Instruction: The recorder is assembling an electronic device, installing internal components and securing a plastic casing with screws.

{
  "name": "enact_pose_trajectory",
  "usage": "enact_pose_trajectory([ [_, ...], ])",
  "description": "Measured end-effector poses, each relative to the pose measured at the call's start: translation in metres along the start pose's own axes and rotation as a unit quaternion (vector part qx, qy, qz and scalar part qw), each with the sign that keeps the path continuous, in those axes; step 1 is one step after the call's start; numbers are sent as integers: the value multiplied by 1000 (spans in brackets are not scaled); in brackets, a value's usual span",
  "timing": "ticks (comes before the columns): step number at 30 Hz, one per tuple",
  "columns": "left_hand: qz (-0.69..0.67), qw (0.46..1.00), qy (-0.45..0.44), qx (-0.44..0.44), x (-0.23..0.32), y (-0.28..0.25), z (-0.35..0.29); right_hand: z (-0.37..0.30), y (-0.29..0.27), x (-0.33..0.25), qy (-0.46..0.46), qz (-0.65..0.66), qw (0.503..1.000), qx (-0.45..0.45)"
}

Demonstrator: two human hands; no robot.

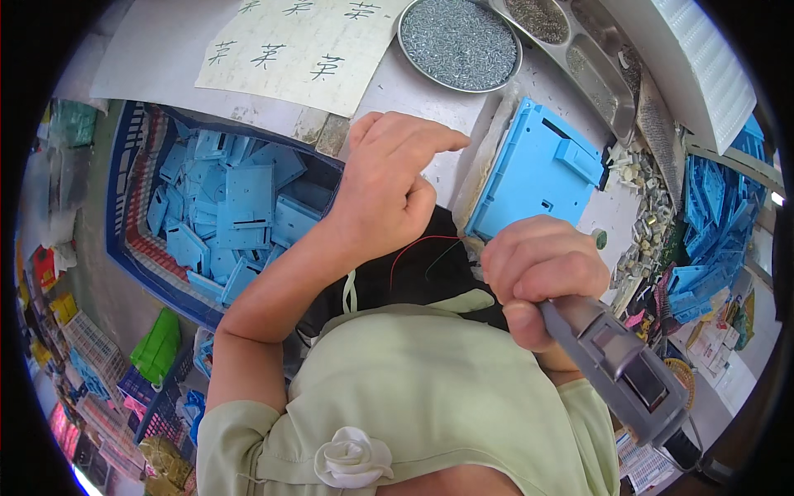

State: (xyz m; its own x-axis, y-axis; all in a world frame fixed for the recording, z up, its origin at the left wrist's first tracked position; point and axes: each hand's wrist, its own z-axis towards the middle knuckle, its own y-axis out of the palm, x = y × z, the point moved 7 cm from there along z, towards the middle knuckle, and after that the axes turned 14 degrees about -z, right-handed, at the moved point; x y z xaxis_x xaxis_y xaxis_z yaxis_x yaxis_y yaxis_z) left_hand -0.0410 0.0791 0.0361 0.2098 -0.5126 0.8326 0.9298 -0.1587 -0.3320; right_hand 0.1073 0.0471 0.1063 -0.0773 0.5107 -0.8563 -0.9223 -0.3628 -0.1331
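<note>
My right hand [542,273] grips a grey electric screwdriver [616,364] by its body, close to my chest. Just beyond that hand a light blue plastic housing [538,169] lies flat on the white bench. My left hand [389,186] hovers above the bench edge with fingers loosely curled and the index finger stretched toward the housing; I cannot see anything in it. A thin red wire and a dark wire run between the two hands over a black cloth [405,277].
A blue crate [124,207] full of light blue plastic plates stands at my left. A round metal dish of small screws [459,41] and a metal tray [591,62] sit at the back. Blue parts and small metal pieces [653,219] pile at the right. A paper sheet [298,45] lies on the bench.
</note>
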Motion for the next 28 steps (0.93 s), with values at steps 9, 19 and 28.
enact_pose_trajectory([
  [9, -97, 977, 128, -142, 42, 84, 35, -27, -104, -44, -19, 17, 988, 150],
  [19, 43, 968, 98, -229, 47, 116, 39, -49, -169, 6, -2, -53, 967, 251],
  [28, 51, 969, 80, -228, 45, 119, 39, -78, -158, -10, 40, -12, 982, 184],
])
